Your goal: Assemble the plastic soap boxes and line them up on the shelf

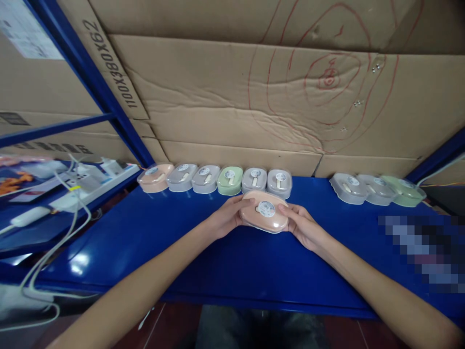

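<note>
- Left hand (227,218): fingers curled round the left end of a peach-coloured lidded case (264,212), gripping it.
- Right hand (303,225): closed on the right end of the same case, thumb on the rim.
- Peach-coloured lidded case: held between both hands just above the blue tabletop (232,261), a round sticker on its clear lid.
- Row of six cases (214,178): one peach, four grey, one green, lined up just behind the held case against the cardboard wall (236,97).
- Three further cases (376,189): well apart to the right, two grey and one green.
- White cables (54,228): at far left.
</note>
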`<act>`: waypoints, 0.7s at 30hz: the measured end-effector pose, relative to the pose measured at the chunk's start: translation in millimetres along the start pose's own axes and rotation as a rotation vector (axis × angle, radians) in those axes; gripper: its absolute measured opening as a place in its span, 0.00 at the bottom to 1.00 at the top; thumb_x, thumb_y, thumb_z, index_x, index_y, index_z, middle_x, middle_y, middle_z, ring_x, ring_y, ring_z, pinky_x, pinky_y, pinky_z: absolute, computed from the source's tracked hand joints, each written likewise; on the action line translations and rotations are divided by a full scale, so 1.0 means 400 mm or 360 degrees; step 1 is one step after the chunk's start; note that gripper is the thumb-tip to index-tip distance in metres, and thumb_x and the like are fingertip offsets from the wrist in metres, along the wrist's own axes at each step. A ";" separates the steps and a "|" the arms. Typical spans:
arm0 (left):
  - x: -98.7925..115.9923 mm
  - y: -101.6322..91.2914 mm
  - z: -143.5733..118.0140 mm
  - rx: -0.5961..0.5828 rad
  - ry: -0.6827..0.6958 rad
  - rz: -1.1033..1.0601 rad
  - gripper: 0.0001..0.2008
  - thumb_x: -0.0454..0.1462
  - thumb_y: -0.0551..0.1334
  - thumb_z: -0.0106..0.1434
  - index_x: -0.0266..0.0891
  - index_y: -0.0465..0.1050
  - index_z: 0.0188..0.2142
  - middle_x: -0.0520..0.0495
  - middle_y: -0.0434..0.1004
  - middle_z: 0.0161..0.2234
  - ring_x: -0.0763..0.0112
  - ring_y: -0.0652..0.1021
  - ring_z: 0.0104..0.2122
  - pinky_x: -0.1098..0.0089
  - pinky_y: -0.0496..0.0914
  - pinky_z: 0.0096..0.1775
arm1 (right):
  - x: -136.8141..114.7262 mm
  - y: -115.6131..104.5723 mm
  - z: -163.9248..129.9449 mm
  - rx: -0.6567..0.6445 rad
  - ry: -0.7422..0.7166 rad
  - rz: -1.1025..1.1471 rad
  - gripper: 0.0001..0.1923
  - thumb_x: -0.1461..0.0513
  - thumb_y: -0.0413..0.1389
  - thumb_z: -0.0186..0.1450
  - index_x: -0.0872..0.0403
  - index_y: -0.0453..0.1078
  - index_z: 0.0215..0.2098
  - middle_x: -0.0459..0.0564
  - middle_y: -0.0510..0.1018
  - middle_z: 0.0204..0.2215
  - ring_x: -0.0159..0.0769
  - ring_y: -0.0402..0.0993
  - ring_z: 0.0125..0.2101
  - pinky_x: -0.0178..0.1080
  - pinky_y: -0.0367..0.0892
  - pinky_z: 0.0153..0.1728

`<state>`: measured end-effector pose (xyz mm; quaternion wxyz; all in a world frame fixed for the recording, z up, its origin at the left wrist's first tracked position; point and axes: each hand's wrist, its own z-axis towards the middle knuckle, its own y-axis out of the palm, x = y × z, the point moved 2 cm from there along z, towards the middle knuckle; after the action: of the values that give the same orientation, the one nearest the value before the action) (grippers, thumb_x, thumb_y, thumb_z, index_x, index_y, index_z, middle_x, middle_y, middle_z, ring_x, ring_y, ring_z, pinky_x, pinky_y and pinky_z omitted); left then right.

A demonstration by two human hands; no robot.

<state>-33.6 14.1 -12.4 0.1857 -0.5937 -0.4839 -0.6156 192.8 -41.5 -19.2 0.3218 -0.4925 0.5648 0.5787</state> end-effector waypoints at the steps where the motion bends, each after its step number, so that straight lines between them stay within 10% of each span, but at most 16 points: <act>1: 0.000 0.000 0.000 -0.0008 0.0003 0.0016 0.26 0.47 0.76 0.65 0.34 0.82 0.56 0.31 0.86 0.51 0.50 0.85 0.46 0.58 0.80 0.45 | 0.003 -0.001 0.002 0.0004 0.0016 0.0015 0.27 0.45 0.74 0.63 0.57 0.84 0.48 0.56 0.89 0.39 0.41 0.87 0.36 0.40 0.84 0.40; 14: -0.012 -0.017 0.011 0.0032 -0.0058 0.0067 0.31 0.56 0.73 0.66 0.33 0.83 0.56 0.30 0.86 0.53 0.47 0.85 0.46 0.56 0.81 0.44 | 0.016 -0.010 0.014 0.0004 0.0087 -0.0031 0.29 0.41 0.69 0.67 0.57 0.80 0.50 0.58 0.88 0.39 0.43 0.86 0.34 0.48 0.86 0.38; 21: -0.004 -0.008 0.001 -0.0060 -0.0020 0.0031 0.30 0.54 0.72 0.68 0.36 0.82 0.59 0.31 0.85 0.55 0.48 0.84 0.49 0.58 0.81 0.44 | -0.021 -0.009 -0.021 0.0032 -0.0975 -0.1263 0.39 0.46 0.68 0.69 0.44 0.65 0.73 0.59 0.76 0.66 0.55 0.78 0.61 0.59 0.80 0.57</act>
<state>-35.6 15.3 -15.3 0.1775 -0.6057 -0.4675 -0.6189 200.5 -47.7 -11.7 0.6729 -0.4735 0.2191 0.5243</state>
